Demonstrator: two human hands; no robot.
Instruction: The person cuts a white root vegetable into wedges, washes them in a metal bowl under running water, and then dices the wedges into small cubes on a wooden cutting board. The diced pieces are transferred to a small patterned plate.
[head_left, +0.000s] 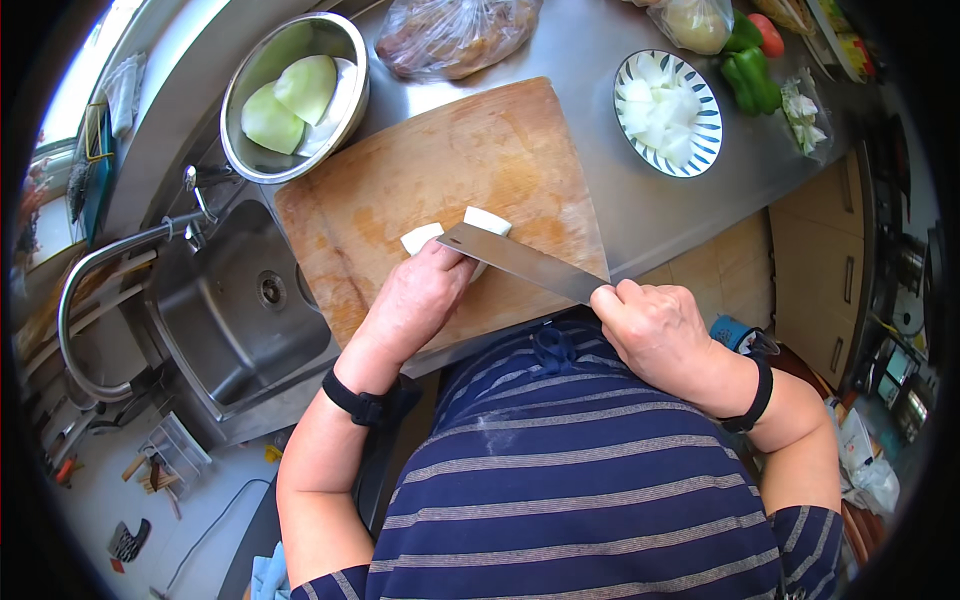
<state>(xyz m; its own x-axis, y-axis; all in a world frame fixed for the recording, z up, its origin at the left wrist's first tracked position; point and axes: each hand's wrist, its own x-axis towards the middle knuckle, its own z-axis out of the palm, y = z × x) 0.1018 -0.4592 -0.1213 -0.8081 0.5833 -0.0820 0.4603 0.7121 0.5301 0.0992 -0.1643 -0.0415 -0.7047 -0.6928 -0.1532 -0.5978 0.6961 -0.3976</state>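
A wooden cutting board (450, 154) lies on the counter before me. My right hand (654, 330) grips a cleaver-like kitchen knife (529, 266) by its handle, which the fingers hide. The blade slants up and left across the board, its far end at the fingertips of my left hand (424, 296). Those fingers are curled down on pale vegetable pieces, mostly covered by hand and blade. One white piece (487, 220) shows beyond the blade, and another white piece (421, 238) shows at the left fingertips.
A steel bowl (231, 142) with pale green vegetable chunks (306, 90) stands by the sink (232, 322). A patterned plate (709, 112) holds white slices (660, 109). Farther back are a plastic bag (457, 37) with contents and green peppers (750, 79). The faucet (67, 300) arcs at left.
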